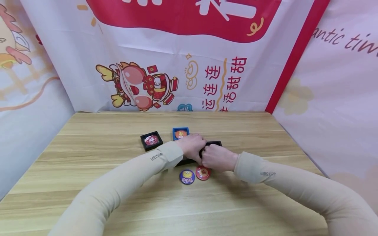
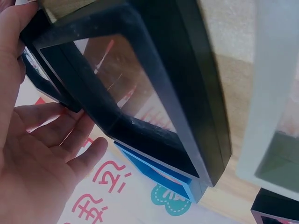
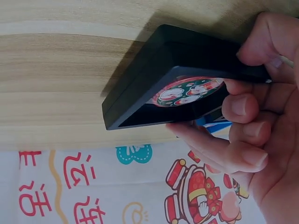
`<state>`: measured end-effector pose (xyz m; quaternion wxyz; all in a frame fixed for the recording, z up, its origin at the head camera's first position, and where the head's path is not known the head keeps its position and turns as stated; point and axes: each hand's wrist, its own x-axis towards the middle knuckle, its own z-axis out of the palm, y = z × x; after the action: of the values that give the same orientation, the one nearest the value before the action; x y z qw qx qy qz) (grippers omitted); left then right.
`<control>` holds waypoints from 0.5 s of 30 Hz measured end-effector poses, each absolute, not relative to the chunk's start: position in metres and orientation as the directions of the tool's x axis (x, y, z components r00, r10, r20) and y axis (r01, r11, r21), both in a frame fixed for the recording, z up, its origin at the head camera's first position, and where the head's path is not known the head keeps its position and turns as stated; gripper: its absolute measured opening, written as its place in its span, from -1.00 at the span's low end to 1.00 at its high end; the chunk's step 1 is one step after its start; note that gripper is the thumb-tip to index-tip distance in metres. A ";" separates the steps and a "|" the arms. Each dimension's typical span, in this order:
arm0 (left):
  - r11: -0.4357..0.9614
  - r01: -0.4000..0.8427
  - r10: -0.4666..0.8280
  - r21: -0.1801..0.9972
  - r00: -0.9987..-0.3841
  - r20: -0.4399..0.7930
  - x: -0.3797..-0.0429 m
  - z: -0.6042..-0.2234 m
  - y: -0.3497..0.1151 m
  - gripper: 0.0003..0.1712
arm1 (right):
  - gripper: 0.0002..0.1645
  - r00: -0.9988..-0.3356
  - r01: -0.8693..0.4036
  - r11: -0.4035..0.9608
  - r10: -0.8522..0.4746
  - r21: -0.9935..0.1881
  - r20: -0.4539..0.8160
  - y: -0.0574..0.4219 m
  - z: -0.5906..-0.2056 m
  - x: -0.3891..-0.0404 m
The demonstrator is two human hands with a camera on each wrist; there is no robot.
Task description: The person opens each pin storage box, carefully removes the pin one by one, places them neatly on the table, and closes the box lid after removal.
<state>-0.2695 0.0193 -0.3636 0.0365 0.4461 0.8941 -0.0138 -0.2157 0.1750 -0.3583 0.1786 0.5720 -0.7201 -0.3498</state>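
Observation:
My right hand (image 1: 218, 157) grips a black display frame (image 3: 140, 84), thumb on one side and curled fingers on the other. Through its window a round badge (image 3: 187, 93) with red and green printing shows; the frame stands tilted above the wood. Close against the right hand, my left hand (image 1: 192, 146) pinches the same frame (image 2: 51, 60) at its edge between thumb and fingers. Under the left wrist lies another black frame (image 2: 187, 93) with a clear window, mostly hidden by the hand in the head view.
Behind the left hand stands a blue frame (image 1: 180, 128) with an orange badge. A black frame (image 1: 152, 141) with a red badge sits further left. Nearer lie a purple badge (image 1: 187, 176) and a red badge (image 1: 203, 172). A pale frame-like object (image 2: 271, 93) shows beside the left wrist.

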 end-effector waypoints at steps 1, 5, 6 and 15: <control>0.604 0.797 0.795 0.010 -0.601 -0.079 -0.270 -0.363 0.019 -0.34 | -0.92 -0.283 -0.698 0.100 -0.948 0.709 -0.144 0.175 -0.359 -0.216; 0.595 0.803 0.803 0.022 -0.593 -0.059 -0.270 -0.364 0.020 -0.38 | -0.91 -0.294 -0.685 0.094 -0.943 0.722 -0.156 0.174 -0.360 -0.216; 0.592 0.806 0.805 0.023 -0.590 -0.054 -0.270 -0.364 0.021 -0.38 | -0.91 -0.296 -0.684 0.095 -0.942 0.724 -0.157 0.174 -0.360 -0.216; 0.613 0.790 0.789 0.023 -0.610 -0.071 -0.266 -0.361 0.022 -0.37 | -0.85 -0.311 -0.690 0.127 -0.941 0.713 -0.133 0.174 -0.361 -0.216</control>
<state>-0.2655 0.0218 -0.3612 0.0372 0.4398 0.8973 -0.0053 -0.2160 0.1737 -0.3612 0.1784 0.5591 -0.7293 -0.3518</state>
